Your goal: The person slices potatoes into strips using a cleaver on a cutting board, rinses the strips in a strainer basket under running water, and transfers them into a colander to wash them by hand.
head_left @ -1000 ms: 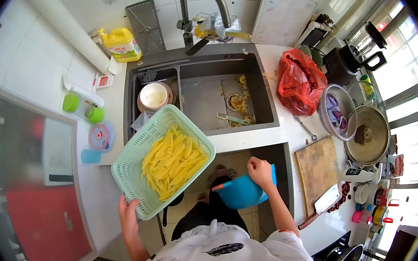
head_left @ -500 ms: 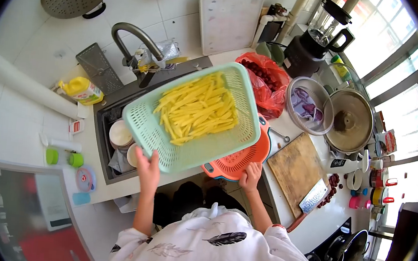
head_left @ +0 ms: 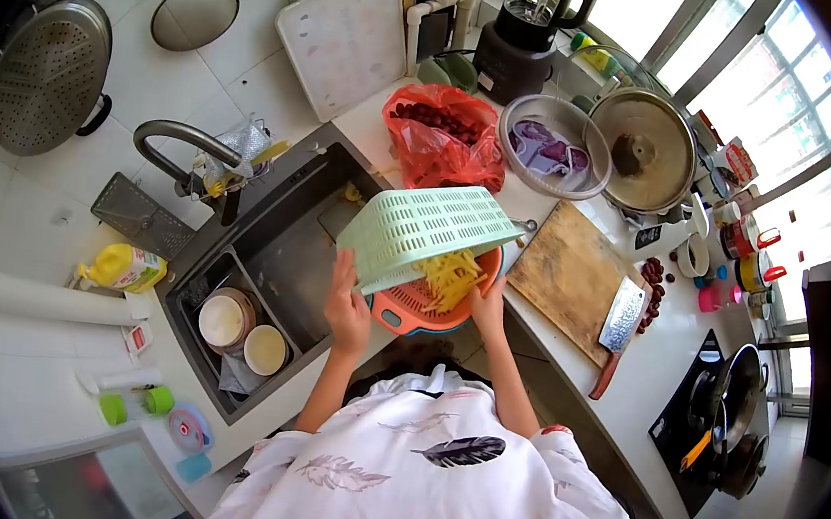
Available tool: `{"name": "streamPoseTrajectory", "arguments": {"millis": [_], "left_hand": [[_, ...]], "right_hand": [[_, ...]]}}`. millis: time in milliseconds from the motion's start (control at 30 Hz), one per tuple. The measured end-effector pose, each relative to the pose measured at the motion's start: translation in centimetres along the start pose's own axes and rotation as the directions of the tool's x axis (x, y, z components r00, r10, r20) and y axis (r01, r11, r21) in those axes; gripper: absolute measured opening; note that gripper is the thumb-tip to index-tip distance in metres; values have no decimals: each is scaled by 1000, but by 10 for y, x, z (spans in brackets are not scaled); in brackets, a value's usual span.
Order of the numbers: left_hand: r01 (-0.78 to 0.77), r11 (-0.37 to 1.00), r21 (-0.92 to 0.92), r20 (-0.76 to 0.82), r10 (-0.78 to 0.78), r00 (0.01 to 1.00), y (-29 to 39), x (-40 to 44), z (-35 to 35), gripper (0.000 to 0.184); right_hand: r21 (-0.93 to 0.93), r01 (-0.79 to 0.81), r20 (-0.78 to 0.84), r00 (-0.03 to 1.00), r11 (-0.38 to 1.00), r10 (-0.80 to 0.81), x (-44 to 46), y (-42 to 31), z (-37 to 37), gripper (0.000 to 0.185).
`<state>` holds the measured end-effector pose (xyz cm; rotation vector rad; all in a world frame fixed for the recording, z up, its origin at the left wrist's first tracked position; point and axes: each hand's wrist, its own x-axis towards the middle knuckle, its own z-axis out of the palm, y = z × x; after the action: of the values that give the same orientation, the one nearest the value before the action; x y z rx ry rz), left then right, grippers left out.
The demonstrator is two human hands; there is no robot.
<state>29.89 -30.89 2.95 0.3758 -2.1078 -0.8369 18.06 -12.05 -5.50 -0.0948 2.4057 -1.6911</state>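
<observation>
My left hand [head_left: 347, 301] grips the near left end of a pale green plastic basket [head_left: 429, 223], tilted steeply with its slotted underside facing up and away. Yellow potato strips [head_left: 454, 279] slide from its lower side into an orange colander [head_left: 401, 308] beneath it. My right hand [head_left: 488, 305] is closed on the colander's right rim, close beside the strips. The basket covers the far part of the colander. How many strips still lie inside the basket is hidden.
A double sink [head_left: 274, 276] with bowls [head_left: 222, 321] lies to the left, under a faucet [head_left: 163, 130]. On the right, a cleaver [head_left: 622, 314] rests on a wooden cutting board [head_left: 559, 273]. Behind stand a red bag of dark red fruit [head_left: 441, 152] and a plastic bowl [head_left: 553, 178].
The green basket has gone from nearly level to steeply tipped over the colander, and the potato strips have slid toward it. The camera view has shifted to the right.
</observation>
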Motion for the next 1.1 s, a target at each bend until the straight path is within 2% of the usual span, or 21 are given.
{"name": "streamPoseTrajectory", "arguments": {"millis": [67, 100, 167, 200, 233, 267, 400, 467, 500, 533, 567, 633, 667, 700, 833, 900, 933, 1000, 1033, 1100], "left_hand": [[-37, 998, 53, 26, 35, 999, -2, 4, -1, 36], [-36, 998, 53, 27, 35, 999, -3, 8, -2, 36], [-243, 970, -11, -18, 243, 970, -6, 17, -5, 36], [-244, 970, -5, -13, 244, 970, -5, 21, -9, 36], [-306, 952, 9, -7, 306, 952, -3, 25, -13, 36], [-367, 930, 21, -2, 367, 930, 1, 29, -17, 36], [-396, 915, 74, 0, 397, 918, 9, 32, -28, 33], [-516, 851, 94, 7, 518, 855, 8, 23, -24, 20], [-514, 853, 92, 10, 516, 857, 4, 11, -18, 20], [-453, 890, 48, 14, 453, 891, -3, -6, -9, 19], [-390, 921, 5, 19, 390, 920, -10, -18, -3, 19], [-406, 912, 60, 11, 406, 914, -19, -17, 0, 23], [-405, 914, -3, -9, 405, 914, -22, -20, 3, 25], [-398, 915, -64, -28, 397, 918, -23, -23, 4, 28], [-387, 919, -69, -44, 385, 922, -25, -16, 7, 30], [-179, 942, -284, -142, 144, 979, -18, -15, 11, 44], [-182, 942, -283, -143, 146, 979, -3, -5, 4, 44], [73, 996, -43, 62, -70, 996, 30, 22, -13, 53], [73, 996, -42, 65, -71, 995, 20, 23, -12, 53], [199, 974, -110, 236, -169, 957, -3, 28, -11, 54]], "right_hand": [[33, -152, 51, 987, 988, 150, -4, -12, -6, 61], [32, -153, 50, 987, 988, 151, -5, -18, -9, 61], [-75, -298, 87, 949, 952, 304, -4, -25, -10, 59], [29, -242, 16, 970, 970, 242, -2, -10, -5, 54], [109, -247, 50, 969, 963, 243, 0, -4, -2, 49], [100, -261, 33, 965, 960, 259, 1, 1, -1, 47], [48, -248, 15, 969, 968, 247, 4, 1, 0, 46], [160, -254, 103, 965, 954, 239, 6, 5, -1, 52], [228, -247, 169, 963, 942, 211, 8, 9, -5, 55], [244, -315, 232, 937, 917, 260, 9, 2, -11, 61], [245, -311, 231, 939, 918, 256, 10, 7, -16, 61], [220, -425, 372, 869, 878, 327, 10, 2, -24, 53], [178, -485, 367, 840, 857, 399, 8, 1, -27, 51], [167, -488, 371, 836, 857, 404, 3, -10, -31, 51], [137, -478, 411, 824, 868, 390, 7, -25, -35, 54], [110, -503, 371, 821, 857, 434, 11, -15, -33, 60], [112, -501, 372, 822, 858, 432, 13, -15, -32, 60], [78, -435, 367, 849, 897, 380, 13, -15, -29, 59], [60, -406, 351, 864, 912, 362, 13, -15, -27, 58], [84, -436, 361, 852, 896, 380, 12, -21, -28, 55]]}}
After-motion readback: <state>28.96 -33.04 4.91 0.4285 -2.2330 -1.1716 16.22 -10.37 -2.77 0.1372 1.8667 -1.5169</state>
